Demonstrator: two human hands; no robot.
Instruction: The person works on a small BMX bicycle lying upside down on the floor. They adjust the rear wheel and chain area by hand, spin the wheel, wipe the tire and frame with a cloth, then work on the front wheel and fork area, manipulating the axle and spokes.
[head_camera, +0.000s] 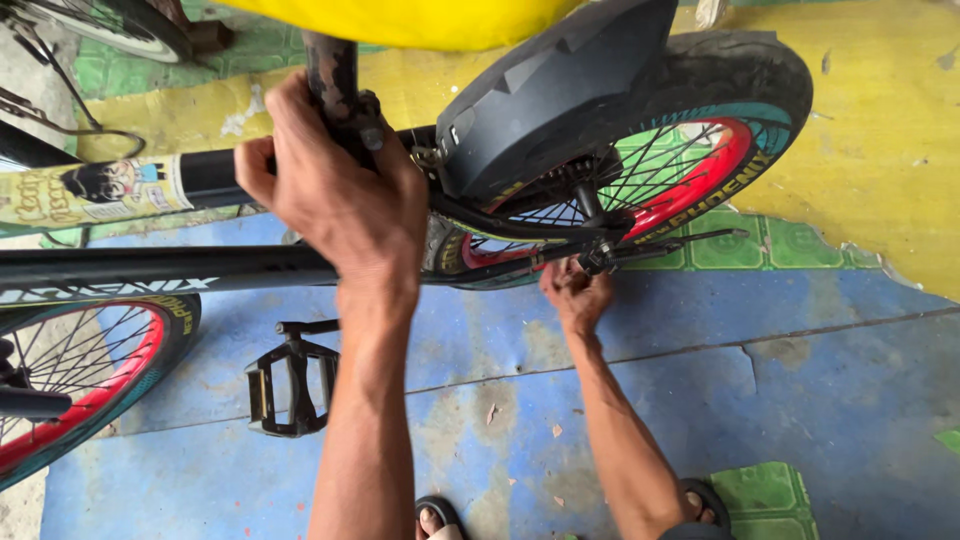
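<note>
A black-framed bicycle with red rims and fat dark tyres (200, 265) lies across the painted blue and yellow floor (800, 400). Its rear wheel (700, 170) sits under a black plastic mudguard (550, 90). The left hand (335, 190) is wrapped tight around the black seat post (333, 75), just beside the rear wheel. The right hand (575, 295), fingers curled, pinches the axle nut (598, 258) at that wheel's hub. A black pedal (290, 380) hangs below the frame, well apart from the wheel.
</note>
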